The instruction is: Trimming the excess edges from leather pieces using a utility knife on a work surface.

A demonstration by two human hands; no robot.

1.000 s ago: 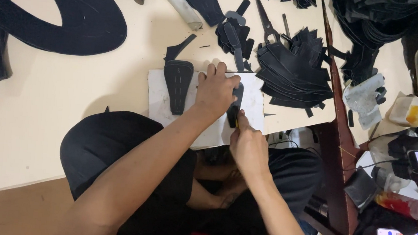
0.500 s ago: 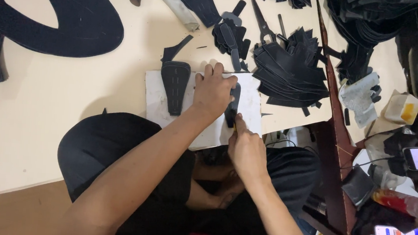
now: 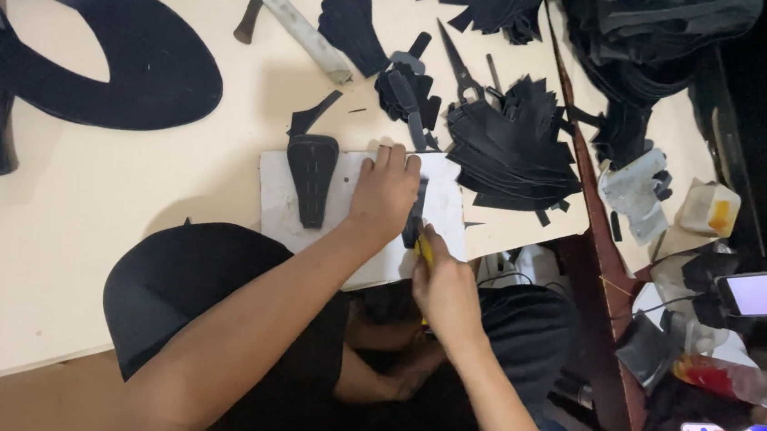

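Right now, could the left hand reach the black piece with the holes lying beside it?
Probably yes. The left hand presses on the white board, and the black punched piece lies on that board just beside it, with nothing between them.

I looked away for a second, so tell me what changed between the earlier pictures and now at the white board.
Very little. The left hand still presses the black strip flat on the white board. The right hand keeps its grip on the yellow-handled knife at the strip's near end. The tapered black piece and scissors stayed put.
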